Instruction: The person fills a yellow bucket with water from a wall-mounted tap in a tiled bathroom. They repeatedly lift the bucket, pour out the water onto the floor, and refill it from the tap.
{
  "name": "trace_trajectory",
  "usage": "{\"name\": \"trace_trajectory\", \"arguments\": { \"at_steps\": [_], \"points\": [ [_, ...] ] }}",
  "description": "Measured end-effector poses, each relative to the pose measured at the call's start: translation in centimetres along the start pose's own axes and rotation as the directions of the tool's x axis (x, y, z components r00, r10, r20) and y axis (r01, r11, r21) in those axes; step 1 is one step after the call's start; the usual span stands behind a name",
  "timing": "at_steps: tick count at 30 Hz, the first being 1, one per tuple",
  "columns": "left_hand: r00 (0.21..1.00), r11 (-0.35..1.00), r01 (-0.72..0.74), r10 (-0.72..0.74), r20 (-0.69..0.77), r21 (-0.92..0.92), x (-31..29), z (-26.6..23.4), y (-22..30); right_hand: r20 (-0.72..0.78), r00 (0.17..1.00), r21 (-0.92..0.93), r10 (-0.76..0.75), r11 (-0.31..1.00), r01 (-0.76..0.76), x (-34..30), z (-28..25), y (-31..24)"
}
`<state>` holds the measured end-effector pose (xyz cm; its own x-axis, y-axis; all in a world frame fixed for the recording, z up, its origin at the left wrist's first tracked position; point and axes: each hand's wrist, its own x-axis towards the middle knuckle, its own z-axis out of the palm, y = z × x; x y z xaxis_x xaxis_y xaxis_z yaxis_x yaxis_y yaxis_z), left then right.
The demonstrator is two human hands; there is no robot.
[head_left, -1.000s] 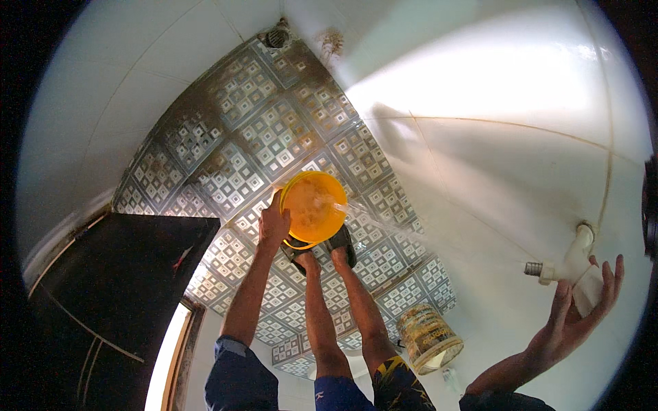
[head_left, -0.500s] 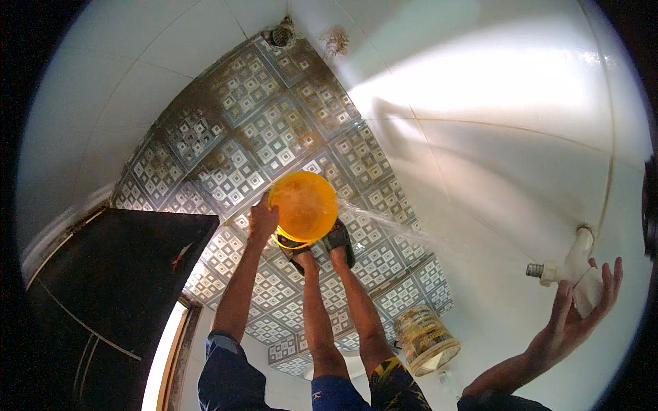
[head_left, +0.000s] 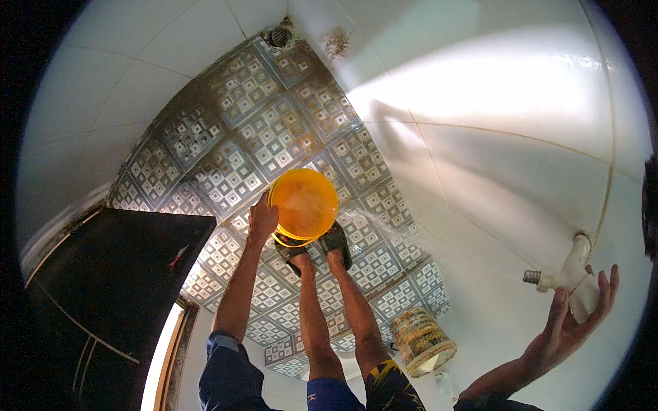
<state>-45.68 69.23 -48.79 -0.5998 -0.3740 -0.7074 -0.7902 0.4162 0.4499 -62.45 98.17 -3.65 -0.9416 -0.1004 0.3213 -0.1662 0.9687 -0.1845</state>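
Yellow bucket (head_left: 303,204) near centre, left hand (head_left: 263,218) grasping rim at its 9 o'clock. Patterned tile floor (head_left: 274,140) stretches toward 11; black door (head_left: 116,288) bounds 8. Right hand (head_left: 574,318) at 4 cups white tap (head_left: 571,268); whether gripping, cannot tell. Bucket partly hides sandals (head_left: 336,246).

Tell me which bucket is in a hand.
The yellow bucket, held at its left side by the left hand; no hand touches the stained bucket farther right.

Left fingers (head_left: 263,205): tips hidden by yellow bucket (head_left: 306,235) | water stream (head_left: 373,222): blurred | right sleeve (head_left: 495,403): cut off, lower edge | dark object (head_left: 649,205), right rim: unidentifiable
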Motion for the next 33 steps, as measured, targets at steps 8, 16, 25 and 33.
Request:
{"name": "trace_trajectory", "arguments": {
  "at_steps": [8, 16, 25, 33],
  "points": [
    [0.993, 0.986, 0.058, -0.074, 0.097, 0.157, 0.7, 0.8, 0.0, 0.015, 0.999, -0.029, -0.04, 0.999, 0.041, 0.0, -0.2, 0.0],
    [0.993, 0.994, 0.092, -0.096, 0.066, 0.062, 1.6, 1.6, -1.8, 0.01, 1.0, -0.001, -0.028, 1.0, 0.028, 0.1, -0.2, 0.3],
    [0.991, 0.996, -0.059, 0.051, -0.124, -0.06, -0.1, 1.9, -2.6, 0.002, 1.0, -0.008, -0.013, 1.0, 0.013, 0.1, -0.2, 0.2],
    [0.99, 0.866, 0.09, -0.13, -0.047, -0.492, 0.6, 3.5, -2.1, 0.005, 0.998, -0.133, -0.064, 0.989, 0.064, -0.2, -0.5, 0.5]
  ]
}}
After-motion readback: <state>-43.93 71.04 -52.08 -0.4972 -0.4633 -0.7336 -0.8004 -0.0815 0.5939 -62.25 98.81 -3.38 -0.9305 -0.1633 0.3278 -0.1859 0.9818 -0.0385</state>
